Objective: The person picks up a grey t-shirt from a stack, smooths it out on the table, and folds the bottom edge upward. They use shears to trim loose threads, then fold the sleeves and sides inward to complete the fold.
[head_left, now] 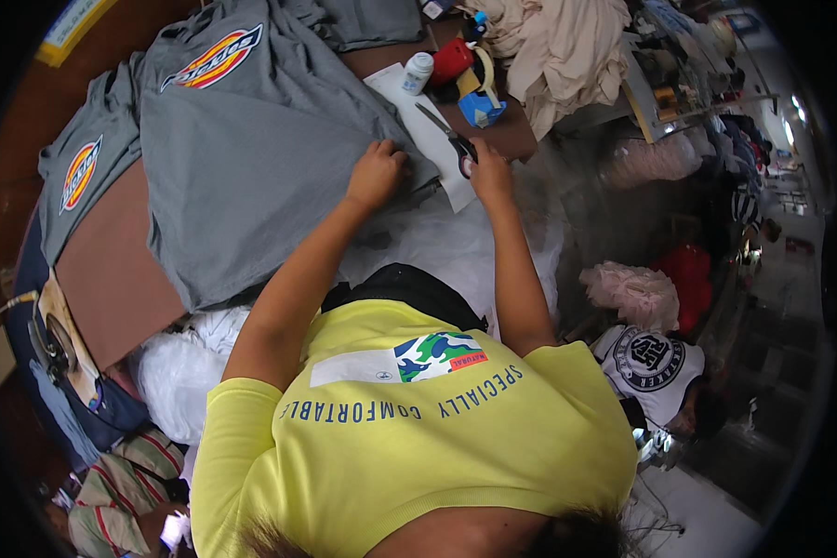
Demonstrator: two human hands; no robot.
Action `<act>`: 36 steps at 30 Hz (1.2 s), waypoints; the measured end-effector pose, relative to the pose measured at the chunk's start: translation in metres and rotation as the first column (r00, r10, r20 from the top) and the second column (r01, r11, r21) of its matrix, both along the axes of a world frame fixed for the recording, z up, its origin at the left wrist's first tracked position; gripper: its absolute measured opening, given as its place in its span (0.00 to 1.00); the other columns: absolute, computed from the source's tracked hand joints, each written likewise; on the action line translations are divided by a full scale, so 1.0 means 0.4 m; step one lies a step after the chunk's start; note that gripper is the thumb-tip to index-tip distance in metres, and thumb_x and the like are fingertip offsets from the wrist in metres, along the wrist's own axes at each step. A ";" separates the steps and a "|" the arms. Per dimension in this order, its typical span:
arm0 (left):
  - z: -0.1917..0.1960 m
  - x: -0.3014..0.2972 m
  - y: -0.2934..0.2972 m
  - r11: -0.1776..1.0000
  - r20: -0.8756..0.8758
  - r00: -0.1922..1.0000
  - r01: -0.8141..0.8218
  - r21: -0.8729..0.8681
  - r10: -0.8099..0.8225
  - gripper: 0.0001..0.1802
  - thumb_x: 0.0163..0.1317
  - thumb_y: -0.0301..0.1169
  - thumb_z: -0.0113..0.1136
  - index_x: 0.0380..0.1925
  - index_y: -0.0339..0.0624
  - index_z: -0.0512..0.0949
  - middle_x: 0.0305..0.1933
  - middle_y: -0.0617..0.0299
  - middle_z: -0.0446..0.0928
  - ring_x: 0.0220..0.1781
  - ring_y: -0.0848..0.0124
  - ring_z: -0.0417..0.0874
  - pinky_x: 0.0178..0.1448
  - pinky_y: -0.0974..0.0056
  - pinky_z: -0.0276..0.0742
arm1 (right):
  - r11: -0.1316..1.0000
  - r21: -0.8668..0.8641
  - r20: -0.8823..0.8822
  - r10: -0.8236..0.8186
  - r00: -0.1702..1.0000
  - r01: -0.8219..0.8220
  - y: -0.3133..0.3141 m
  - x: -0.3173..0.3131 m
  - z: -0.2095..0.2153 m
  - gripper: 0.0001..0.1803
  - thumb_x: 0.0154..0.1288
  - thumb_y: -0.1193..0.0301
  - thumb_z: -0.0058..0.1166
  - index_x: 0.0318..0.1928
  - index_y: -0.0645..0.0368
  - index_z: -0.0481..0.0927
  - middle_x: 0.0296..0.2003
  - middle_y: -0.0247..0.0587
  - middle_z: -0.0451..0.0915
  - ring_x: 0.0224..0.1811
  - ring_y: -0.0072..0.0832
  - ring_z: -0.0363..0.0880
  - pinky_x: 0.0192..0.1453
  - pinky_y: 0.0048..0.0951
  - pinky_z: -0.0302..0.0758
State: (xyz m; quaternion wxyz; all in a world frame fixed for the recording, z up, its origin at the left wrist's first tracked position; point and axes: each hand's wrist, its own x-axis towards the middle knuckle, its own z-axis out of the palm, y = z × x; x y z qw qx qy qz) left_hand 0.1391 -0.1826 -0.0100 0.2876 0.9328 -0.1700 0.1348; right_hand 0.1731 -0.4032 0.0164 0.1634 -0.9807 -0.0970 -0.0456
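A large grey T-shirt [260, 158] with a red and yellow oval print lies spread over the brown table. My left hand [378, 174] rests at its near right edge, fingers curled in on the cloth. My right hand [491, 174] holds a pair of scissors [454, 139] by the dark handles, blades pointing away and to the left. Beneath the scissors lies a strip of white paper [428, 135], partly covered by the shirt. A small white bottle [418, 73] stands on the strip's far end.
A second grey shirt [88, 158] lies at the left of the brown tabletop [121, 270]. Right of the bottle sit a blue tape dispenser [482, 107] and a red object [451, 61]. Beige cloth [563, 56] is heaped at the far right. White plastic bags [172, 381] bulge below the table.
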 end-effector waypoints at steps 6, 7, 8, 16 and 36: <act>-0.005 0.020 -0.006 0.998 -0.075 0.997 -0.007 0.066 0.012 0.06 0.49 0.32 0.58 0.25 0.42 0.79 0.33 0.56 0.75 0.37 0.57 0.77 0.41 0.56 0.74 | 0.973 0.184 -0.143 -0.113 0.983 0.138 -0.036 -0.082 0.049 0.24 0.49 0.77 0.55 0.50 0.52 0.73 0.35 0.50 0.79 0.36 0.45 0.78 0.41 0.42 0.73; -0.014 0.028 0.000 0.999 -0.104 0.994 -0.025 -0.035 0.021 0.07 0.50 0.33 0.59 0.25 0.42 0.79 0.31 0.55 0.76 0.36 0.57 0.78 0.40 0.56 0.74 | 0.959 0.241 -0.168 -0.108 0.980 0.147 -0.044 -0.107 0.051 0.24 0.49 0.77 0.55 0.50 0.52 0.73 0.36 0.50 0.79 0.36 0.45 0.79 0.40 0.41 0.74; -0.023 0.037 0.006 0.990 -0.135 0.990 -0.047 -0.135 0.028 0.07 0.50 0.33 0.59 0.25 0.42 0.80 0.30 0.55 0.77 0.34 0.57 0.78 0.40 0.56 0.74 | 0.942 0.298 -0.194 -0.100 0.976 0.156 -0.051 -0.130 0.048 0.24 0.49 0.78 0.55 0.50 0.51 0.73 0.37 0.50 0.79 0.35 0.44 0.79 0.40 0.40 0.74; 0.041 0.100 0.068 0.888 -0.576 0.794 -0.109 -0.447 -0.192 0.10 0.53 0.36 0.60 0.30 0.42 0.81 0.28 0.55 0.81 0.31 0.61 0.81 0.38 0.61 0.74 | 0.916 0.401 -0.129 0.081 0.988 -0.023 -0.032 -0.259 0.043 0.29 0.47 0.79 0.53 0.54 0.51 0.71 0.40 0.42 0.78 0.38 0.39 0.79 0.41 0.34 0.75; 0.049 0.126 0.068 0.980 -0.310 0.935 0.133 -0.149 -0.174 0.10 0.48 0.38 0.62 0.29 0.47 0.82 0.37 0.54 0.72 0.47 0.58 0.70 0.53 0.58 0.65 | 0.945 0.294 -0.127 0.187 0.974 -0.143 -0.007 -0.178 0.069 0.28 0.46 0.79 0.54 0.53 0.52 0.71 0.39 0.37 0.78 0.39 0.34 0.79 0.41 0.34 0.75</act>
